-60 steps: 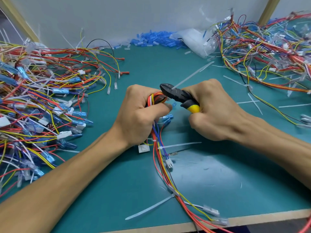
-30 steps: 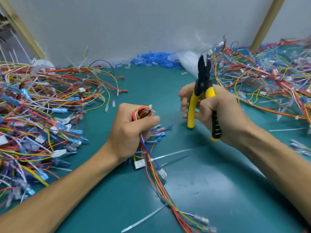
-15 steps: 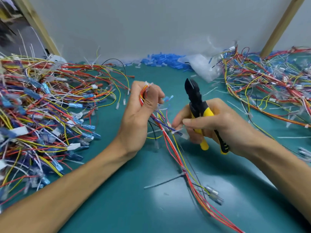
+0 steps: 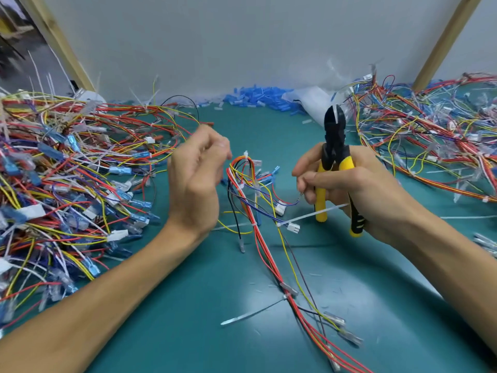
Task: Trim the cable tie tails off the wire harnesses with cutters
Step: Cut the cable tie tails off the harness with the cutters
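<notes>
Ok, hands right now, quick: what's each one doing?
Left hand: open, fingers loosely curled, holding nothing.
Right hand: grips the cutters, fingertips also pinching a wire of the harness.

Cutters held upright beside one harness on the green worktop [image 4: 188, 305]

The cutters [image 4: 334, 146], black-headed with yellow-and-black handles, stand nose-up in the right hand [image 4: 357, 192], jaws slightly parted. Just left of them the wire harness [image 4: 258, 219] of red, yellow, blue and black wires arches up, then trails toward the near edge. A long white cable tie tail [image 4: 309, 215] sticks out sideways from it toward the cutters, and a second tail [image 4: 250, 314] juts left lower down.
</notes>
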`<state>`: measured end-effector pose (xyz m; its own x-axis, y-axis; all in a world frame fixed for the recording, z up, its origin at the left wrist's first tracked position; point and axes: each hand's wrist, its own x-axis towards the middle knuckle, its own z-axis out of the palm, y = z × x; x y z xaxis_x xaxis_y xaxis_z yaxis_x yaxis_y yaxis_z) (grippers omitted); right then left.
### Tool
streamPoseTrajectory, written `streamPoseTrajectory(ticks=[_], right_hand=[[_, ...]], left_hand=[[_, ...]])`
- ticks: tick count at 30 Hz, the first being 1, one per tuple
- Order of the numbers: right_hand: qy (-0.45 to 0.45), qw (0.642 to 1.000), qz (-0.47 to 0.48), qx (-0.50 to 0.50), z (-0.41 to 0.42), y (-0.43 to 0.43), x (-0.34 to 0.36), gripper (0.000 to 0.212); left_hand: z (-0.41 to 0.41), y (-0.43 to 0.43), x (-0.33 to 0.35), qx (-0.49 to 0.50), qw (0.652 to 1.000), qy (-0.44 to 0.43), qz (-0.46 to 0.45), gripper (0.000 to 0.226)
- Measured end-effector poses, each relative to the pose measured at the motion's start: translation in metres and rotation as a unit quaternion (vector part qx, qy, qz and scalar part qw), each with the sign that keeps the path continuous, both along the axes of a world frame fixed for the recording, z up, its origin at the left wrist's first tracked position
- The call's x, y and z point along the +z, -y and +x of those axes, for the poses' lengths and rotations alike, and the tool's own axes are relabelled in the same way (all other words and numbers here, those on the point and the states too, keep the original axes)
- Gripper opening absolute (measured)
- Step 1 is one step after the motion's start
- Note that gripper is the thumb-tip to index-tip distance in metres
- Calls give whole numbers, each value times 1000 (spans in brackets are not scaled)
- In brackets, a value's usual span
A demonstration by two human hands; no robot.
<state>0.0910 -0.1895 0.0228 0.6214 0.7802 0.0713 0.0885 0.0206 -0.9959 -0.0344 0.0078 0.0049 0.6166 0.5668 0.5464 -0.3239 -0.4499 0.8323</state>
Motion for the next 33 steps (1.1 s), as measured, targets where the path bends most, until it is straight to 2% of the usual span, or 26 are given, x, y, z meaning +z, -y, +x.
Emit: streamPoseTrajectory(ticks=[4, 6, 8, 12, 16, 21, 25, 29, 33], right_hand=[[-12, 1000, 9, -23, 3, -1, 1, 18], [-12, 999, 12, -37, 4, -1, 1, 17], [-6, 999, 11, -47, 5, -1, 1, 16], [38, 998, -8, -47, 4, 3, 4, 12], [134, 990, -16, -29, -1, 1, 1, 9], [154, 988, -1, 8, -9, -4, 0, 23], [199, 979, -31, 11, -11, -6, -2, 28], [314, 944, -93, -45, -8, -7, -8, 18], [353, 930, -53, -90, -8, -6, -10, 12]], left_hand=[[-1, 2, -9, -51, 987, -125, 87, 25], [-1, 5, -11, -55, 981, -138, 123, 20], [0, 8, -12, -80, 985, -122, 91, 18], [2, 13, -9, -156, 982, -77, -70, 27], [3, 17, -7, -185, 976, -55, -97, 34], [3, 20, -6, -223, 969, -31, -104, 42], [1, 21, -8, -249, 966, -56, -50, 46], [-1, 20, -11, -221, 971, -82, 28, 46], [-2, 22, -10, -169, 978, -83, 90, 42]])
